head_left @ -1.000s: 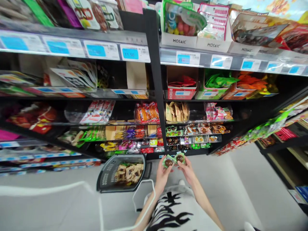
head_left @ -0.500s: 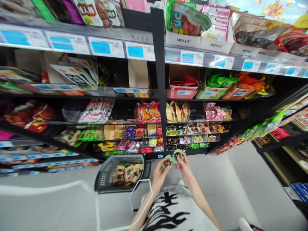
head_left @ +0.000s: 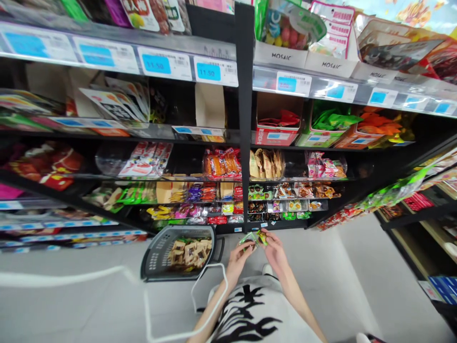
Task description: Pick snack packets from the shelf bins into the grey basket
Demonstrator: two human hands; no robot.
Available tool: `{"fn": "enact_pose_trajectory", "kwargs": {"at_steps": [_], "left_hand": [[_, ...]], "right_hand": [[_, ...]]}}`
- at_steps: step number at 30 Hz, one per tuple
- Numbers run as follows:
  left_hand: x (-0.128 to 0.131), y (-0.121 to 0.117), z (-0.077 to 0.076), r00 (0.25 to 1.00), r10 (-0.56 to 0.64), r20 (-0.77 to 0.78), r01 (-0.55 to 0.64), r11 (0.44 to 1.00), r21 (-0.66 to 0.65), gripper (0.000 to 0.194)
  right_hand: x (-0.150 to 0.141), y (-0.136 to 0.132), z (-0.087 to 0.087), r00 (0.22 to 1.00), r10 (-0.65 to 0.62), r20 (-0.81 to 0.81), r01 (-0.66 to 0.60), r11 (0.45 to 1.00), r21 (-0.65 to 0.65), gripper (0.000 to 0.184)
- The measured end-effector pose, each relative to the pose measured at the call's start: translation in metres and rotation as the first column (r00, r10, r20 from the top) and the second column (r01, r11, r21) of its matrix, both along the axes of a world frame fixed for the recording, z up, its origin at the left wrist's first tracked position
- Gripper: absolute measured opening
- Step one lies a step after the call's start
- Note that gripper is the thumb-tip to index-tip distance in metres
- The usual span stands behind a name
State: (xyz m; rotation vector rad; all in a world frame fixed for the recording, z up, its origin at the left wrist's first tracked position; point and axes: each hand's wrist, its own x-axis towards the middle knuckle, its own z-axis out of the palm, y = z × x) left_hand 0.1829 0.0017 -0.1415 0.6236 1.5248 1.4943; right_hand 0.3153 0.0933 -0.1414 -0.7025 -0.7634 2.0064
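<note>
Pinched between the fingertips of your left hand is a clear, green-edged packet, and your right hand has its fingers closed on a smaller-looking green-and-yellow packet. Both are out in front of your body, over the floor and just short of the lowest shelf rows, with their inner edges so near each other that you cannot tell from above whether they touch or are joined. Your likeliest trouble is a dropped packet: you seem to have only the edges, and slick film could slide if you loosened or twisted either pinch. If the two are joined, pulling your hands apart unevenly might tear the wrapping or jerk one packet free. Anything you let fall here would probably land near your shoe, since the grey basket, with its pale wrapped pieces, stands off to your left and not beneath your hands. Mind the white frame too: it crosses the view close to your left forearm, and a careless swing that way could catch your sleeve or arm, or knock the basket's handle.
</note>
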Motion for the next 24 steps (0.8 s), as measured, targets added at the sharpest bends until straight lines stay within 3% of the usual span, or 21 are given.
{"fn": "enact_pose_trajectory", "kwargs": {"at_steps": [5, 8, 13, 19, 24], "left_hand": [[0.001, -0.002, 0.003, 0.999, 0.02, 0.046, -0.02, 1.0, -0.006, 0.041], [0.0, -0.002, 0.001, 0.998, 0.065, 0.0, -0.065, 0.998, 0.024, 0.037], [-0.006, -0.002, -0.003, 0.993, 0.109, -0.051, -0.107, 0.993, 0.04, 0.032], [-0.007, -0.003, -0.008, 0.989, 0.126, -0.074, -0.124, 0.992, 0.037, 0.032], [-0.01, -0.003, -0.007, 0.986, 0.142, -0.089, -0.138, 0.989, 0.053, 0.035]], "right_hand": [[-0.001, 0.0, 0.007, 0.986, -0.011, 0.168, -0.022, 0.982, 0.19, 0.058], [-0.004, 0.001, 0.009, 0.972, 0.028, 0.233, -0.077, 0.976, 0.203, 0.071], [-0.008, 0.003, 0.006, 0.949, 0.117, 0.294, -0.161, 0.978, 0.132, 0.066], [-0.017, 0.001, 0.006, 0.939, 0.028, 0.344, -0.044, 0.998, 0.039, 0.058], [-0.024, 0.004, 0.009, 0.916, 0.027, 0.399, -0.058, 0.996, 0.065, 0.052]]}}
